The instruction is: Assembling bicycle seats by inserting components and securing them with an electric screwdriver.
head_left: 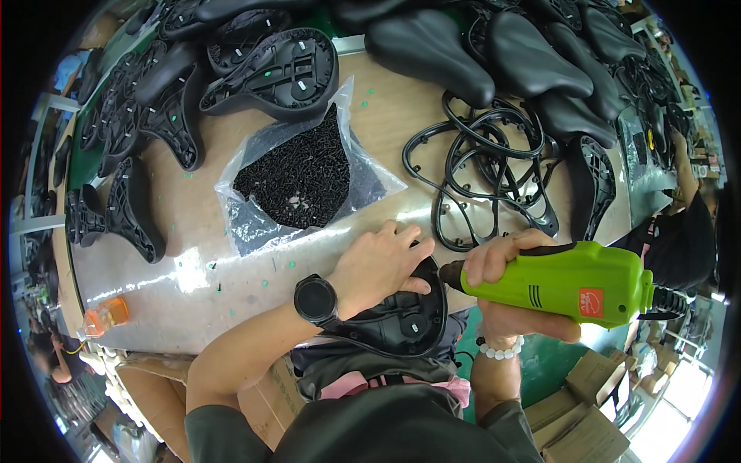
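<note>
A black bicycle saddle (pixel 394 328) lies underside up at the table's near edge, close against my body. My left hand (pixel 382 266) grips its far rim, the thumb reaching inside the shell and the fingers over the edge. Part of the rim is hidden beneath that hand. In my right hand (pixel 494 266) is a bright green electric screwdriver (pixel 556 285), held level with its dark nose pointing left at the saddle's right rim. Whether its tip touches the saddle I cannot tell.
An opened plastic bag of small black screws (pixel 297 174) lies beyond my left hand. Black ring-shaped trims (pixel 494 154) are heaped at the right. Many saddles (pixel 428 50) crowd the far side. An orange bottle (pixel 106 316) lies at left; cardboard boxes (pixel 590 378) stand below right.
</note>
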The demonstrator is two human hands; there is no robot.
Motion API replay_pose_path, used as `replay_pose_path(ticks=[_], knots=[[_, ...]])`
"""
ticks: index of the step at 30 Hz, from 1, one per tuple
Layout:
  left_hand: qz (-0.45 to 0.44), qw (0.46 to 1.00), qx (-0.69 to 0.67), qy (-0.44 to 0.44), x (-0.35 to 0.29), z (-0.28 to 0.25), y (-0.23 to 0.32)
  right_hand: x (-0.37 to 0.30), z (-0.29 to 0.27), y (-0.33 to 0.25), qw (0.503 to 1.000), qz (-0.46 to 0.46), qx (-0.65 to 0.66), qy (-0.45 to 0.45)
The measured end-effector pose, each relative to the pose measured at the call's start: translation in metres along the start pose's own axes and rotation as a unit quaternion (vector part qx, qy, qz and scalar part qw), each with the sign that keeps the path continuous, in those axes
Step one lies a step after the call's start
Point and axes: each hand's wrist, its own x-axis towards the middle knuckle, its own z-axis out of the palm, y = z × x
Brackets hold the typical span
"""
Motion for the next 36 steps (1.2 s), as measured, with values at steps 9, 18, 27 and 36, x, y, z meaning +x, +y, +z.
replay_pose_path(ticks=[9, 18, 27, 36], knots=[[0.001, 1.000, 0.010, -0.003, -0.001, 0.001, -0.001, -0.003, 0.001, 0.002, 0.999, 0.030, -0.038, 0.010], [0.006, 1.000, 0.015, 0.017, -0.002, 0.002, -0.002, 0.006, 0.006, -0.002, 0.996, -0.051, -0.029, -0.066], [0.004, 0.999, 0.012, 0.031, -0.004, -0.002, 0.001, 0.000, 0.011, -0.003, 0.991, -0.080, -0.021, -0.109], [0.148, 0.962, -0.126, 0.190, -0.011, -0.004, -0.005, -0.004, 0.024, -0.030, 0.986, -0.120, -0.019, -0.114]])
